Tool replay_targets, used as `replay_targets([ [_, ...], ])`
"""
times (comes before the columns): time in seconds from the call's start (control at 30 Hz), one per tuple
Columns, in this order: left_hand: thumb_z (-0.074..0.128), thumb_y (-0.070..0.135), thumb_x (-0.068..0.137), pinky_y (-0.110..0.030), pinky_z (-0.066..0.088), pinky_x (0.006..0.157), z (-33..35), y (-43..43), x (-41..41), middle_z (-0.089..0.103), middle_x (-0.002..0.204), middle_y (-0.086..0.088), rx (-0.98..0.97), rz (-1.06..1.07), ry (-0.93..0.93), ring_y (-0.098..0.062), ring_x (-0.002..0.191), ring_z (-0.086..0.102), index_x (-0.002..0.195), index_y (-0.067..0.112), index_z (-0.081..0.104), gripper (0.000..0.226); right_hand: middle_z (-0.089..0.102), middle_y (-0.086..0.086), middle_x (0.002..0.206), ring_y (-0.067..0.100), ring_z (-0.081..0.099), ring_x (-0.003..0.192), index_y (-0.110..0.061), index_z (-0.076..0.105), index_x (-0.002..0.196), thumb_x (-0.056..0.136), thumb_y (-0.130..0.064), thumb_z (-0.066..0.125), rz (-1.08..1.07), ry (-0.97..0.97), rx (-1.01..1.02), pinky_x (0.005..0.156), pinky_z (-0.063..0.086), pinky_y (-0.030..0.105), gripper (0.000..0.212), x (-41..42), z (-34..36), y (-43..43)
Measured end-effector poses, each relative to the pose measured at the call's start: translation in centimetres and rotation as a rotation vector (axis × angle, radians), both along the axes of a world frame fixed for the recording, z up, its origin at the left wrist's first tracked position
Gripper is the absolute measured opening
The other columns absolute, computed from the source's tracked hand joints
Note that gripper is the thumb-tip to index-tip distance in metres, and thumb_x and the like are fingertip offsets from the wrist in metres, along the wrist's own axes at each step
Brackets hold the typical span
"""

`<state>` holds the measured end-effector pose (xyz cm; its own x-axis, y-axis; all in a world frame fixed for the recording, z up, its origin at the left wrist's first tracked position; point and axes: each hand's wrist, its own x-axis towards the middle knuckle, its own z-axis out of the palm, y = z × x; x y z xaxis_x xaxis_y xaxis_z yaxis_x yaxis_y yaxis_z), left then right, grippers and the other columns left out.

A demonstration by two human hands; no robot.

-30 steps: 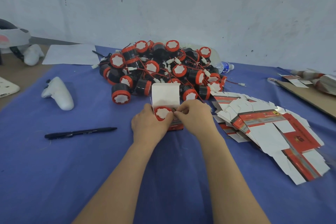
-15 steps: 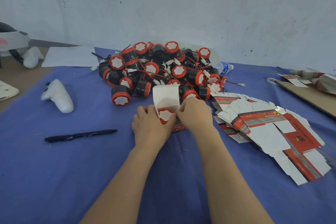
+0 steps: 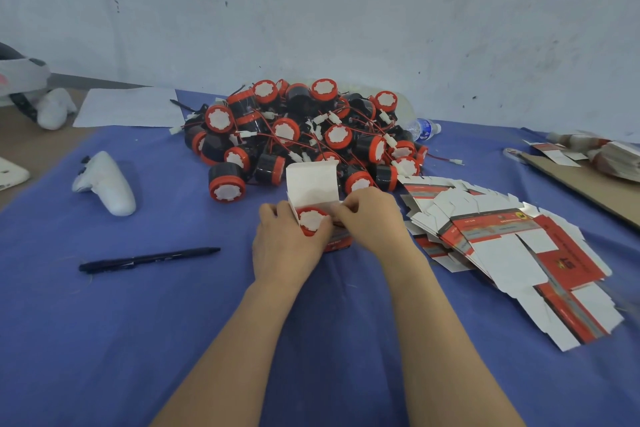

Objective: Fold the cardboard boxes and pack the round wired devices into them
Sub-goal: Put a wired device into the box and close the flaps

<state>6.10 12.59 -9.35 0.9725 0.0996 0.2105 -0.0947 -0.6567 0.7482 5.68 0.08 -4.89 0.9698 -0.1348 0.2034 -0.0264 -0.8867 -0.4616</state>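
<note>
My left hand (image 3: 289, 246) and right hand (image 3: 372, 218) grip the open box (image 3: 313, 189) holding a round device (image 3: 311, 220) mid-tabletop.

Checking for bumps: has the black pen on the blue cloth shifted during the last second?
No. The black plastic pen lies at the same angle and gap below the white handheld controller as before.

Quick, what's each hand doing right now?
Left hand: grips the small box holding a round device.
Right hand: pinches the small box's edge beside the round device.
</note>
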Motion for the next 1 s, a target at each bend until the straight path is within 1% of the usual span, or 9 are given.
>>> replay_targets([
  [0.17,0.058,0.057,0.082,-0.033,0.044,0.065,-0.1,0.0,-0.1,0.037,0.105,0.001,-0.015,0.002,0.001,-0.020,0.083,0.050,0.116,0.017,0.046,0.054,0.041,0.013,0.085,0.025,0.037,0.078,-0.018,0.040,0.053,0.095,-0.031,0.054,-0.015,0.151,-0.078,0.052,0.024,0.027,0.046,-0.3,0.1,-0.3],
  [0.27,0.059,0.056,0.084,-0.027,0.039,0.063,0.1,0.0,0.0,0.039,0.108,0.002,0.004,-0.039,-0.030,-0.015,0.083,0.047,0.120,0.018,0.044,0.055,0.046,0.015,0.086,0.027,0.042,0.076,-0.016,0.048,0.056,0.090,-0.024,0.057,-0.054,0.161,-0.022,0.051,0.029,0.025,0.036,-0.1,0.3,0.0],
  [0.37,0.059,0.056,0.086,-0.026,0.047,0.076,0.4,0.3,0.1,0.051,0.113,0.006,-0.139,-0.230,-0.044,-0.009,0.094,0.053,0.122,0.029,0.050,0.046,0.062,0.015,0.102,0.027,0.055,0.098,-0.009,0.066,0.090,0.086,-0.015,0.059,-0.083,0.130,0.062,0.070,0.049,0.033,0.010,0.2,0.5,-0.1],
  [0.43,0.049,0.055,0.092,-0.025,0.048,0.078,1.1,0.4,-0.1,0.063,0.103,0.011,-0.421,-0.364,0.052,-0.007,0.092,0.058,0.104,0.042,0.062,0.022,0.062,0.012,0.107,0.028,0.054,0.105,-0.007,0.058,0.106,0.085,-0.012,0.060,-0.127,0.128,0.114,0.074,0.047,0.035,0.022,0.4,0.5,-0.6],
  [0.5,0.035,0.051,0.099,-0.024,0.045,0.070,1.7,0.4,0.0,0.065,0.091,0.009,-0.666,-0.349,0.188,-0.010,0.081,0.056,0.094,0.036,0.063,0.032,0.060,0.012,0.110,0.028,0.055,0.104,-0.007,0.050,0.116,0.085,-0.013,0.062,-0.159,0.157,0.169,0.072,0.044,0.034,0.034,0.6,0.4,-1.1],
  [0.67,0.046,0.029,0.100,-0.024,0.043,0.070,0.9,0.4,0.0,0.059,0.111,0.002,-0.356,-0.311,0.075,-0.013,0.091,0.056,0.108,0.025,0.049,0.010,0.038,0.019,0.140,0.036,0.046,0.122,-0.009,0.031,0.140,0.084,-0.031,0.069,-0.250,0.164,0.235,0.081,0.040,0.035,0.071,0.9,-0.2,-1.3],
  [0.77,0.055,0.024,0.096,-0.025,0.043,0.069,0.4,0.3,0.2,0.055,0.098,0.010,-0.348,-0.240,0.008,-0.014,0.087,0.055,0.107,0.025,0.046,0.014,0.052,0.010,0.128,0.028,0.052,0.113,-0.009,0.043,0.131,0.082,-0.040,0.069,-0.238,0.094,0.238,0.079,0.042,0.033,0.064,0.6,-0.4,-1.1],
  [0.9,0.057,0.011,0.093,-0.016,0.043,0.064,0.4,0.3,0.3,0.051,0.091,0.020,-0.435,-0.186,-0.070,-0.009,0.081,0.055,0.106,0.031,0.043,0.028,0.059,-0.017,0.064,0.000,0.054,0.065,-0.023,0.065,0.077,0.091,-0.035,0.059,-0.012,-0.141,0.459,0.053,0.035,0.015,0.020,-0.4,-0.4,-0.8],
  [1.0,0.054,0.005,0.093,-0.018,0.041,0.061,0.4,0.3,0.4,0.054,0.095,0.012,-0.446,-0.214,-0.123,-0.012,0.075,0.051,0.097,0.031,0.045,0.027,0.062,-0.015,0.072,0.008,0.058,0.071,-0.020,0.069,0.075,0.097,-0.027,0.053,0.067,-0.118,0.451,0.056,0.039,0.012,0.028,-0.9,-1.1,-0.6],
])
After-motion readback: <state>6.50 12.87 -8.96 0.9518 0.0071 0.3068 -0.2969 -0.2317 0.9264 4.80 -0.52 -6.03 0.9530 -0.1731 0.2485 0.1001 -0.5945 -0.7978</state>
